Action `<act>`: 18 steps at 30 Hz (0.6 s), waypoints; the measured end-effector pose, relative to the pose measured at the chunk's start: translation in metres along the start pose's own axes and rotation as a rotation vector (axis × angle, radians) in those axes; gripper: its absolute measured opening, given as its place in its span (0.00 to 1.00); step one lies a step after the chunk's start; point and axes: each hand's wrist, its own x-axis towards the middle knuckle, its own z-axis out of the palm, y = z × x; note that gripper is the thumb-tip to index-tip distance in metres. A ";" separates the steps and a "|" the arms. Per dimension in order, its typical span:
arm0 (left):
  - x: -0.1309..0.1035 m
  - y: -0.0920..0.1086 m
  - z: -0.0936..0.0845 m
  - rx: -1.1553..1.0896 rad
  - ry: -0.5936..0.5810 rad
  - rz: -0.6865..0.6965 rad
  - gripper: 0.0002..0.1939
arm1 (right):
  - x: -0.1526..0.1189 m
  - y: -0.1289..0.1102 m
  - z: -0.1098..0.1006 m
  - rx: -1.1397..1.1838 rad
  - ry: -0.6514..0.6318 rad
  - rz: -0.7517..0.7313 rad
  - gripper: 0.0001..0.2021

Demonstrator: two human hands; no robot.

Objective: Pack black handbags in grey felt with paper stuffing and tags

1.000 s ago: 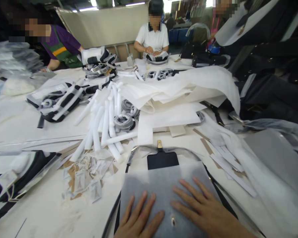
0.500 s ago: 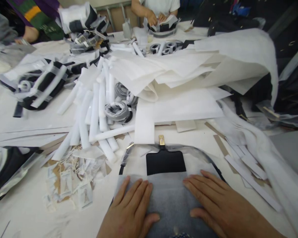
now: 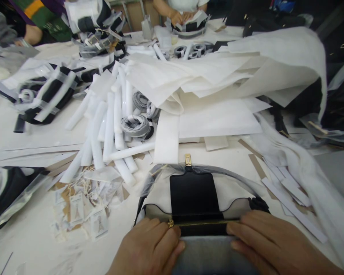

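Observation:
A bag with a black flap (image 3: 193, 193) and a gold clasp (image 3: 187, 159) lies at the bottom centre, its handle wrapped in clear film. A gold zipper (image 3: 203, 222) runs across its opening between my hands. My left hand (image 3: 151, 244) is closed on the left part of the bag's upper edge, by the zipper pull. On the right part of that edge, my right hand (image 3: 272, 240) is closed too, thumb and fingers pinching it. Grey-white sheet material (image 3: 209, 252) covers the near side below the zipper.
White foam tubes (image 3: 110, 126) and wrapped coils (image 3: 136, 126) are piled left of centre. Tags (image 3: 76, 210) lie at the left. White sheets (image 3: 218, 114) are stacked behind the bag, paper strips (image 3: 294, 210) at right. Another person's hands (image 3: 182, 17) work across the table.
My hands went from lying flat on the grey sheet to gripping the bag's edge. The sheet no longer covers the lower flap, and the zipper and opening now show.

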 end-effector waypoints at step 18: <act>0.001 0.005 0.041 0.223 0.064 0.019 0.22 | -0.005 0.007 0.037 -0.179 -0.008 -0.106 0.17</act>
